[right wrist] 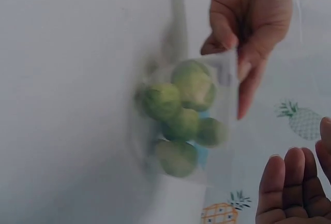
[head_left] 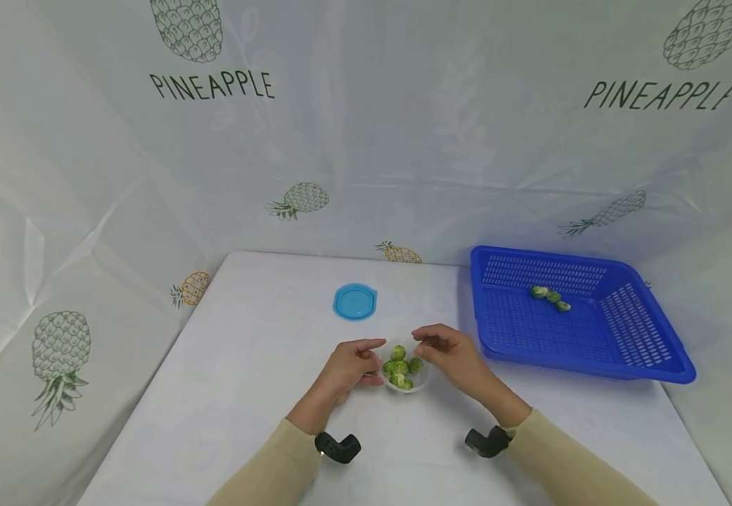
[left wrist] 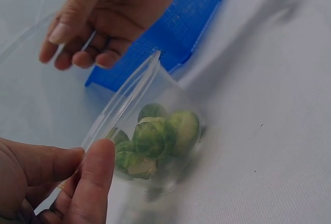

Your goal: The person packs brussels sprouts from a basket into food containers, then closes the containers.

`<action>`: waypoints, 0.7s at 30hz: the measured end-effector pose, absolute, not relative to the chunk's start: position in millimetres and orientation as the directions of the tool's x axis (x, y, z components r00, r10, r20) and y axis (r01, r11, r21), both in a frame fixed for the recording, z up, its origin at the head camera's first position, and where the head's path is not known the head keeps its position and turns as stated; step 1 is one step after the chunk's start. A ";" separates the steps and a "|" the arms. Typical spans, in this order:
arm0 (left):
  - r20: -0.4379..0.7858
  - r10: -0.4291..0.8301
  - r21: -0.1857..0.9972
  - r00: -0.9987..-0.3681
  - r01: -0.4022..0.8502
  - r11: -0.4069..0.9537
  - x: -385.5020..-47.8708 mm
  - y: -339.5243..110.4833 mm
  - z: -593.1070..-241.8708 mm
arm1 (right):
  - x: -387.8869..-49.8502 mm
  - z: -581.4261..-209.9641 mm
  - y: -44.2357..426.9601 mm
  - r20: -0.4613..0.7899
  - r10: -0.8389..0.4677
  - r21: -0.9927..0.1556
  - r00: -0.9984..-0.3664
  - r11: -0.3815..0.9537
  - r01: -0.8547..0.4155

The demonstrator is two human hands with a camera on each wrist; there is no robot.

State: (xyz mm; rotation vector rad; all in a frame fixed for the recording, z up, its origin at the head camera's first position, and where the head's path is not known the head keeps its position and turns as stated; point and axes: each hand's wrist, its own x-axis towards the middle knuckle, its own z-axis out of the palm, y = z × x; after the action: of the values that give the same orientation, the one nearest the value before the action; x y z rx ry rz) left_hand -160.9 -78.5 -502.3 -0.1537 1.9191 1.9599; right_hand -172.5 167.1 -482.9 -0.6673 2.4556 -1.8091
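Note:
A clear plastic tub (left wrist: 173,87) with several green Brussels sprouts (head_left: 400,367) in it stands on the table between the hands. My left hand (head_left: 348,365) pinches the tub's rim with thumb and finger at its left side, clearest in the left wrist view. Over the tub's right edge hovers my right hand (head_left: 451,355), its fingers loosely bent. In the left wrist view the right hand (left wrist: 111,19) holds nothing and is apart from the rim. Its fingers (right wrist: 295,182) show at the lower right of the right wrist view.
A round blue lid (head_left: 355,302) lies behind the tub. To the right stands a blue plastic basket (head_left: 568,344) holding 3 sprouts (head_left: 552,298). Behind the white table (head_left: 226,393) hangs a sheet (head_left: 366,140) printed with pineapples.

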 end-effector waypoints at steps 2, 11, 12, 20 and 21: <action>-0.345 0.196 0.937 -0.918 -0.349 0.017 -161.3 -78.4 -501.6 | -174.6 -475.5 170.4 0.248 -0.328 -0.904 -0.912 0.260 -0.339; -0.338 0.197 0.940 -0.920 -0.342 0.016 -162.8 -77.9 -502.4 | -184.6 -448.7 193.7 0.205 -0.269 -0.909 -0.941 0.304 -0.285; -0.338 0.196 0.940 -0.921 -0.341 0.018 -162.7 -77.7 -502.7 | -185.3 -445.2 196.6 0.196 -0.263 -0.910 -0.945 0.311 -0.275; -0.331 0.188 0.943 -0.925 -0.331 0.036 -161.0 -76.7 -504.1 | -195.0 -413.1 227.2 0.159 -0.214 -0.875 -0.964 0.422 -0.238; -0.331 0.187 0.943 -0.925 -0.330 0.034 -161.0 -76.5 -503.9 | -196.8 -408.5 232.1 0.156 -0.210 -0.866 -0.965 0.441 -0.236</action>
State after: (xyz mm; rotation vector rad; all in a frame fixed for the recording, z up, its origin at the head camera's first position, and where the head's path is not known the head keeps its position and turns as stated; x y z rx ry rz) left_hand -161.0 -76.5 -503.9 -0.1452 1.9547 1.9515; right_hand -196.8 232.1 -408.5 -0.4164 2.6883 -1.6212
